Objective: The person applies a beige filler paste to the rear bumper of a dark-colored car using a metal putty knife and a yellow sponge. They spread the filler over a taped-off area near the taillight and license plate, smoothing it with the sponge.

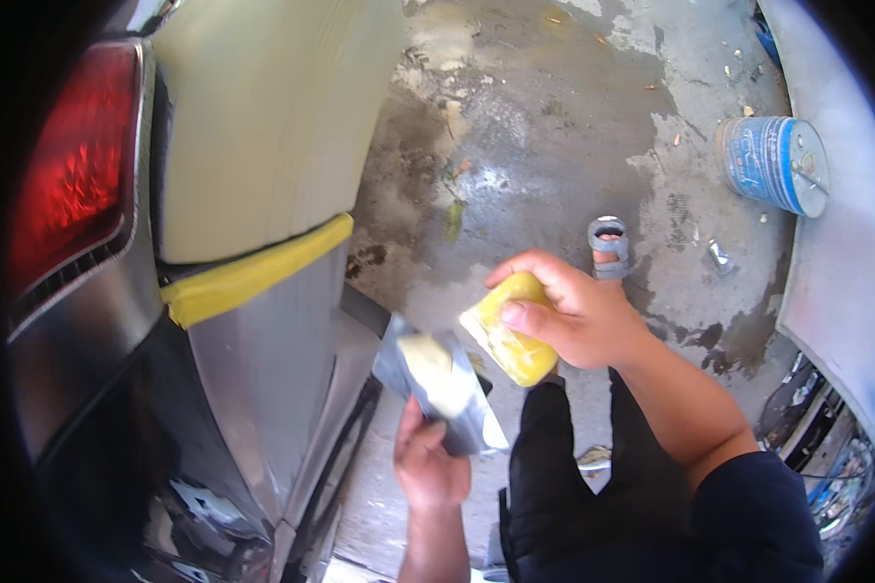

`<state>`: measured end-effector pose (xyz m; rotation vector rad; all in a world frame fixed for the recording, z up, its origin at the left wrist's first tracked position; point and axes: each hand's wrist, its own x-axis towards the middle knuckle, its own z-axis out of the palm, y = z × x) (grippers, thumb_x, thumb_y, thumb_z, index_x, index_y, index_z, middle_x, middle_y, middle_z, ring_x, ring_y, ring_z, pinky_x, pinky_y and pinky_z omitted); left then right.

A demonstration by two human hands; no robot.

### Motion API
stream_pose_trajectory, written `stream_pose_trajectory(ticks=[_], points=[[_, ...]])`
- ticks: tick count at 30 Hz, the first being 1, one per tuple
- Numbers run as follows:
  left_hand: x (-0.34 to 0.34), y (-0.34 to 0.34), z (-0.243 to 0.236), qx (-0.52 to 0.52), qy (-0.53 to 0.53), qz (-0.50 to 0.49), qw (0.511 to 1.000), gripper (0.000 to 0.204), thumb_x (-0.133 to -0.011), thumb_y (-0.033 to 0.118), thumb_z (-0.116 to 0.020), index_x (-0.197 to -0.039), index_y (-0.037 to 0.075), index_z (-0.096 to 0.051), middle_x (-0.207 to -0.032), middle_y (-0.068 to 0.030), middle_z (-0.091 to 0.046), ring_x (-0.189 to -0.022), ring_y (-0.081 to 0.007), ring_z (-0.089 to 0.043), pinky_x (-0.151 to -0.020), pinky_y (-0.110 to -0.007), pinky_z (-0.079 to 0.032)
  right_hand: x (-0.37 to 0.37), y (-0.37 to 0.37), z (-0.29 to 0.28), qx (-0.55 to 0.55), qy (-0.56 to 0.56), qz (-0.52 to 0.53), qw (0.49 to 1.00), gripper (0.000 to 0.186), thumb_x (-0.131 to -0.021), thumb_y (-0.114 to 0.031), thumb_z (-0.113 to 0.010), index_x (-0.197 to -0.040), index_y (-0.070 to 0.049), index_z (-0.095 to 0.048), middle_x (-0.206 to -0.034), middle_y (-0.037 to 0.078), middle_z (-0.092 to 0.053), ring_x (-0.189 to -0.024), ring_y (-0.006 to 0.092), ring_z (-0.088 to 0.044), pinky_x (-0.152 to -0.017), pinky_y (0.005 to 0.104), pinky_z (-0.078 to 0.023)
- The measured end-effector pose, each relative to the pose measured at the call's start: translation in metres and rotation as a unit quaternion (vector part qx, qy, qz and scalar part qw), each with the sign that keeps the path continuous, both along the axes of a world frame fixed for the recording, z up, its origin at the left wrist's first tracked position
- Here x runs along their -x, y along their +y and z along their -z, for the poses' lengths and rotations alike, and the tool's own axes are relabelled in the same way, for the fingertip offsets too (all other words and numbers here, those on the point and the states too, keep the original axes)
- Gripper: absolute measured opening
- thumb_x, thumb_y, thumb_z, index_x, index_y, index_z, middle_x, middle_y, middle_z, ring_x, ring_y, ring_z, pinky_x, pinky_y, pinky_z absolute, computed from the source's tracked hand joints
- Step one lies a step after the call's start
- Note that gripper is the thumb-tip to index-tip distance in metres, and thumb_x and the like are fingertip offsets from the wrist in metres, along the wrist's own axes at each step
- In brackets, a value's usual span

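Note:
My right hand (588,321), at the middle right, grips a rounded yellow pad (520,355) with whitish smears, thumb across its face. Below and left of it, my left hand (428,462) holds a thin grey sheet (472,428) bearing a patch of pale cream paste (433,374). The pad and sheet are close but look apart. To the left is a vehicle's body corner with a pale yellowish panel (253,117), a strip of yellow tape (253,272) along its lower edge, bare grey metal (253,369) below and a red tail light (73,170).
A blue-and-white bucket (763,160) stands at right on the stained concrete floor (496,126). Beside it runs a pale panel (846,291), with cluttered metal parts (817,437) at its lower end. My sandaled foot (608,243) and dark-trousered legs are below me.

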<state>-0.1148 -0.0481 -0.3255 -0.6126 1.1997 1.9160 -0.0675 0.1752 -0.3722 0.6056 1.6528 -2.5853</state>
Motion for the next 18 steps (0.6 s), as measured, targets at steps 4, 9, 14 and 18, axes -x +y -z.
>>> stream_pose_trajectory(ticks=[4, 9, 14, 18], points=[[0.009, 0.024, -0.004, -0.034, -0.036, 0.007, 0.999, 0.060, -0.079, -0.002, -0.040, -0.139, -0.005, -0.043, -0.135, -0.0176, -0.055, -0.127, -0.0275, -0.052, -0.112, -0.042, -0.037, 0.005, 0.012, -0.005, -0.042, 0.023, -0.065, 0.997, 0.033, -0.100, -0.021, -0.057, -0.122, 0.000, -0.047, -0.100, 0.006, -0.061, -0.092, 0.0105, -0.058, -0.079, 0.0269, -0.048], [0.014, 0.040, -0.010, -0.019, -0.029, -0.006, 0.999, 0.061, -0.079, -0.002, -0.040, -0.140, -0.005, -0.042, -0.134, -0.0172, -0.056, -0.125, -0.0271, -0.054, -0.110, -0.041, -0.039, -0.017, 0.024, -0.004, -0.106, -0.011, -0.116, 0.988, 0.034, -0.094, -0.026, -0.061, -0.118, -0.004, -0.053, -0.098, 0.011, -0.066, -0.091, 0.0180, -0.064, -0.081, 0.0322, -0.050], [0.018, 0.051, -0.013, -0.037, -0.006, -0.023, 0.999, 0.060, -0.079, -0.002, -0.040, -0.139, -0.004, -0.043, -0.132, -0.0165, -0.057, -0.123, -0.0273, -0.054, -0.109, -0.041, -0.039, -0.049, 0.040, 0.008, -0.001, -0.036, -0.097, 0.995, 0.029, -0.096, -0.019, -0.060, -0.120, -0.005, -0.053, -0.102, 0.005, -0.064, -0.095, 0.0144, -0.062, -0.082, 0.0295, -0.049], [0.018, 0.047, -0.004, 0.004, 0.036, -0.040, 0.999, 0.059, -0.078, -0.003, -0.040, -0.137, -0.004, -0.046, -0.131, -0.0164, -0.057, -0.123, -0.0288, -0.055, -0.108, -0.042, -0.040, -0.027, 0.062, 0.000, 0.175, -0.028, 0.126, 0.976, 0.032, -0.096, -0.015, -0.059, -0.123, -0.003, -0.050, -0.107, 0.006, -0.061, -0.100, 0.0124, -0.059, -0.088, 0.0299, -0.048]])
